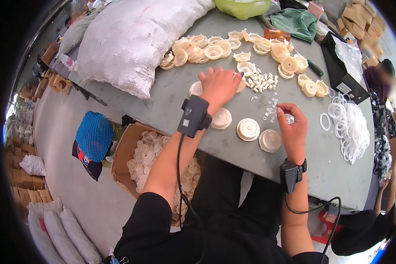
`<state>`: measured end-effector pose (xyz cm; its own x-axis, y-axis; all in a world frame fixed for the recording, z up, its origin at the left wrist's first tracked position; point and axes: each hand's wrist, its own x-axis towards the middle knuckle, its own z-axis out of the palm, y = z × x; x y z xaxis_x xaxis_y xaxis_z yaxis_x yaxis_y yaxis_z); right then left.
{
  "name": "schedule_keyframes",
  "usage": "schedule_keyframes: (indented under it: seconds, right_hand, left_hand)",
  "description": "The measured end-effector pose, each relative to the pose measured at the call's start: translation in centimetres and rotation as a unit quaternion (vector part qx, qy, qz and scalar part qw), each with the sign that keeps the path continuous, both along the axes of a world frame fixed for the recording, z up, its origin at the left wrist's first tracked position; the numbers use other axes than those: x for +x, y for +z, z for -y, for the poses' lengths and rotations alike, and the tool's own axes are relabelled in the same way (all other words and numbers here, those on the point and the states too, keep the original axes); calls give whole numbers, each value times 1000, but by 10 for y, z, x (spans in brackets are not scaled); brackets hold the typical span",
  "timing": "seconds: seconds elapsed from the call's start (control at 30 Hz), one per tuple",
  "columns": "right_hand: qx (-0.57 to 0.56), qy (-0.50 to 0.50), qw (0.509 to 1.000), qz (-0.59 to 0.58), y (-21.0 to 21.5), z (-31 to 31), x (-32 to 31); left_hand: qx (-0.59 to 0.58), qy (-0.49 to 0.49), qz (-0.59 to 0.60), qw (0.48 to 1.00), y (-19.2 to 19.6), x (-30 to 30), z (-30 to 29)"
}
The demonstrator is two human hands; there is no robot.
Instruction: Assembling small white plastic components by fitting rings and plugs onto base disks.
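Reaching palm-down, the left hand (220,86) spreads its fingers over cream plastic-looking discs (196,89), whether gripping one I cannot tell; nearer the body, just left of the right hand (293,127), a ridged disc (248,129) lies flat, circular face pointing up, widest span level; the right thumb and forefinger curl beside tiny translucent bits (269,115), any pinch unclear; beyond, a black box (333,66) bears an unreadably small label (344,88)

From afar I see smooth plastic flanged discs (213,52) at twelve o'clock, a rough woven sack (121,48) at eleven.
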<state>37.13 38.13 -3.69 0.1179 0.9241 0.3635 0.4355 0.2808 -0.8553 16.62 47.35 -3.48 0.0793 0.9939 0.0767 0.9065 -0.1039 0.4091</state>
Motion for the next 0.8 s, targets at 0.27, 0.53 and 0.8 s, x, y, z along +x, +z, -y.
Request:
schedule_keyframes:
  seconds: [0.27,0.53,0.8]
  right_hand:
    - [8,-7,1000,-18,4,2,-1]
    - [26,4,999,-31,7,4,-2]
    - [49,18,998,-26,5,4,-3]
  left_hand:
    - [61,67,-148,985,-17,12,-37]
    - [54,-114,-73,989,-14,19,-65]
    - [-71,33,305,949,-15,-35,-70]
